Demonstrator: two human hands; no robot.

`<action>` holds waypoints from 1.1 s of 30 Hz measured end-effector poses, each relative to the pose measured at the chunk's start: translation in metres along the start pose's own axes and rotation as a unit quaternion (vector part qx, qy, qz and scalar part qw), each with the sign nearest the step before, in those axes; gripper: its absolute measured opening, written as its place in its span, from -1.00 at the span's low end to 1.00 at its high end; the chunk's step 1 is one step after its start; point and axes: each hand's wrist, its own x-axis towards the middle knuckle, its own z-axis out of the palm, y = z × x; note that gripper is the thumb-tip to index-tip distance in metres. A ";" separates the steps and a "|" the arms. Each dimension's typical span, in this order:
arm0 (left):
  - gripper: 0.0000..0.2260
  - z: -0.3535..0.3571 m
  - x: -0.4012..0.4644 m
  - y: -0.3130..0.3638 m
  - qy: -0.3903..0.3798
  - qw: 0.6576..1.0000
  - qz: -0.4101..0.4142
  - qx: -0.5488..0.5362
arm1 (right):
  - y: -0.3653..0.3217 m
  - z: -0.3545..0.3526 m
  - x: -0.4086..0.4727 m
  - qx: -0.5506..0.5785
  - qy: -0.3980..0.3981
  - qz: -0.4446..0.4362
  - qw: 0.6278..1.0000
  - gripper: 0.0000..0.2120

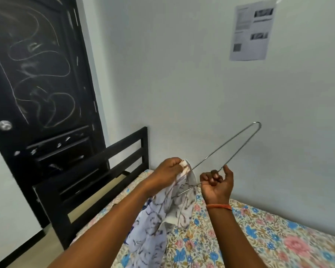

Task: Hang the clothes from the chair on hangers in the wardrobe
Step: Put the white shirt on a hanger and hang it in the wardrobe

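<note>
Garment (157, 215): held up over the floral bed (259, 235), its collar pinched by the left hand (167, 171).
Hanger (226, 149): wire, gripped by the curled right hand (217, 185), one end tucked into the collar.
Behind: black headboard (104, 171), scribbled black door (41, 78).

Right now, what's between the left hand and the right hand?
In the head view, the wire hanger runs across the gap: the right hand grips it, and its end goes into the shirt pinched by the left hand.

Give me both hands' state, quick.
Left hand: closed, pinching the shirt at its collar.
Right hand: closed, gripping the hanger.
</note>
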 end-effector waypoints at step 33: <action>-0.89 0.066 0.013 0.149 0.028 0.889 0.189 0.416 | -0.175 -0.025 -0.100 -0.923 -0.158 -0.248 0.247 -0.75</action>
